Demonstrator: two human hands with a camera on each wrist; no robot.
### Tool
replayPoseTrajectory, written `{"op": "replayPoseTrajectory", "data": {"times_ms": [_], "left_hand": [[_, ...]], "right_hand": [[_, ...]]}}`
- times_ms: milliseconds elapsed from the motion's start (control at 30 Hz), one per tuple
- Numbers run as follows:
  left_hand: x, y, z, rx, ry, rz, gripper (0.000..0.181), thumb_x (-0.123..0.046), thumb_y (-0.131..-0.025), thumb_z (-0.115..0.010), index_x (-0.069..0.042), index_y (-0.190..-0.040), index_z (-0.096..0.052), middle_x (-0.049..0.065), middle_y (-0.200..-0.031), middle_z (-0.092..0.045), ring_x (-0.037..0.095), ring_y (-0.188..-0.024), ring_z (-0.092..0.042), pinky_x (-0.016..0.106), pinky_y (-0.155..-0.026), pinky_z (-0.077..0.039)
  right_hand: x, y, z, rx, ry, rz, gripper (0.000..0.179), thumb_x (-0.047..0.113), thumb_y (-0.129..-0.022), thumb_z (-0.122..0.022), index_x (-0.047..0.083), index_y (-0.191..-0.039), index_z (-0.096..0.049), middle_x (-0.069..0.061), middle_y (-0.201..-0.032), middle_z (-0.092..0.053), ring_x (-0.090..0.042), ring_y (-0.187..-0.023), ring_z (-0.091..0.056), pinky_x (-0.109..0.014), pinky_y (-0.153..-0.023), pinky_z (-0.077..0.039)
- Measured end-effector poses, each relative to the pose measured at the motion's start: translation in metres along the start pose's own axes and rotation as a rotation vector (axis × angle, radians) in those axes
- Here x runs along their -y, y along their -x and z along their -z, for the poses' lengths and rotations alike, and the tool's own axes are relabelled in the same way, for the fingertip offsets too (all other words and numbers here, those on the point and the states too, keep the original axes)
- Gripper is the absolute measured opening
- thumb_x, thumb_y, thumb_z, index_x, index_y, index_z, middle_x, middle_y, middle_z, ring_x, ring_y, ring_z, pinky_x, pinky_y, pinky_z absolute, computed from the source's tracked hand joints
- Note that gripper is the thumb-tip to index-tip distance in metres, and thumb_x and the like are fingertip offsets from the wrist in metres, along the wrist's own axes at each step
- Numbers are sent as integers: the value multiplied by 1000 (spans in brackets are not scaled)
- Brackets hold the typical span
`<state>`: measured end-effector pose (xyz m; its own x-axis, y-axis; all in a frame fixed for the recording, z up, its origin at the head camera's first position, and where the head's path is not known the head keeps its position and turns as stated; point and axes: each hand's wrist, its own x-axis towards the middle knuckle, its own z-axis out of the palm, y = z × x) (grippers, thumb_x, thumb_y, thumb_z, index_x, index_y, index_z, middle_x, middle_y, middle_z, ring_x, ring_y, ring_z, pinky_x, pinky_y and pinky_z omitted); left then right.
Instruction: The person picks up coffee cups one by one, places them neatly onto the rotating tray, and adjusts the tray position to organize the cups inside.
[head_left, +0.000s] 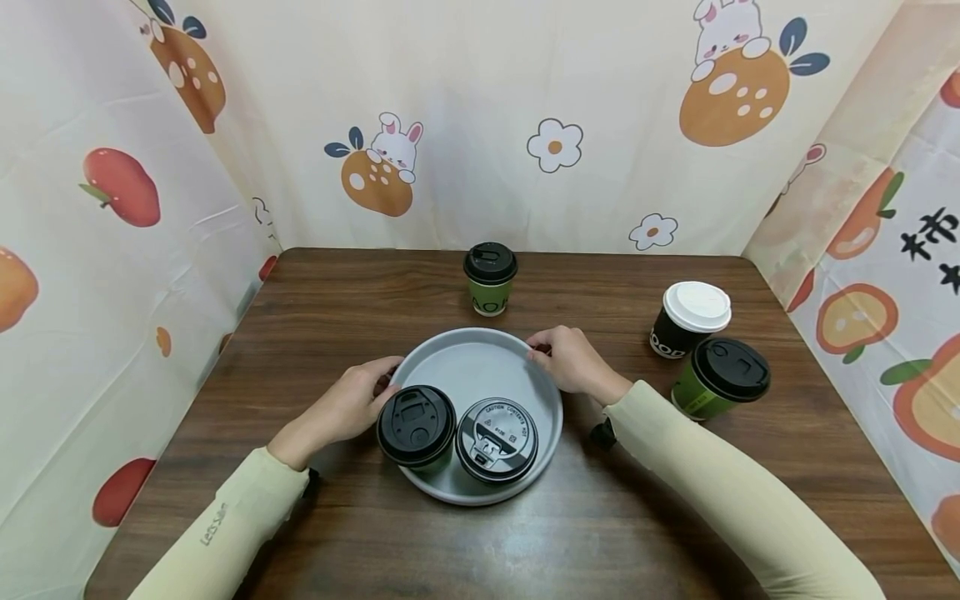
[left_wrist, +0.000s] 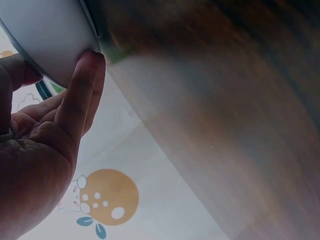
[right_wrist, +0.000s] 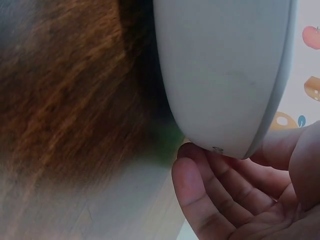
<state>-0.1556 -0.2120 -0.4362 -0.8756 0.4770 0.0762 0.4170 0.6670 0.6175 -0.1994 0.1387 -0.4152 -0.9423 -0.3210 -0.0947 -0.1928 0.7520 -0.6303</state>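
A round light-grey tray [head_left: 465, 360] sits low over the table in the head view. My left hand [head_left: 347, 406] grips its left rim, and my right hand [head_left: 572, 358] holds the upper right rim. In the left wrist view, the thumb is over the edge and fingers [left_wrist: 75, 105] press the tray's outer side. The right wrist view shows curled fingers [right_wrist: 190, 182] against the lower edge, with the thumb on the other side. On the tray's near half stand a black-lidded green cup [head_left: 417, 423] and a cup with a printed lid [head_left: 497, 442], side by side.
Behind the tray stands a small green cup with a black lid [head_left: 491, 275]. Right of my right hand are a white-lidded black cup [head_left: 693, 312] and a black-lidded green cup [head_left: 720, 379], close together. A patterned curtain [head_left: 480, 100] borders the wooden table [head_left: 352, 292].
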Motion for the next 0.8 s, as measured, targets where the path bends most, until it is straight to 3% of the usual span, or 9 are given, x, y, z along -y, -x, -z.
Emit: {"op": "replayPoseTrajectory", "data": {"times_ms": [567, 800], "left_hand": [[0, 0, 4, -40, -5, 0, 39, -11, -103, -60, 5, -138, -55, 12, -114, -66, 21, -98, -65, 42, -84, -55], [-1, 1, 4, -49, -18, -18, 42, -15, -104, -59, 5, -141, -53, 16, -122, -65, 25, -106, -65, 45, -88, -55]], "right_hand": [[-6, 2, -1, -9, 0, 14, 19, 10, -99, -65, 3, -115, -74, -6, -92, -69, -17, -81, -65, -29, -66, -56], [-5, 5, -1, -12, 5, 27, 19, 10, -98, -66, 2, -114, -73, -5, -91, -70, -17, -80, -65, -30, -66, -55]]}}
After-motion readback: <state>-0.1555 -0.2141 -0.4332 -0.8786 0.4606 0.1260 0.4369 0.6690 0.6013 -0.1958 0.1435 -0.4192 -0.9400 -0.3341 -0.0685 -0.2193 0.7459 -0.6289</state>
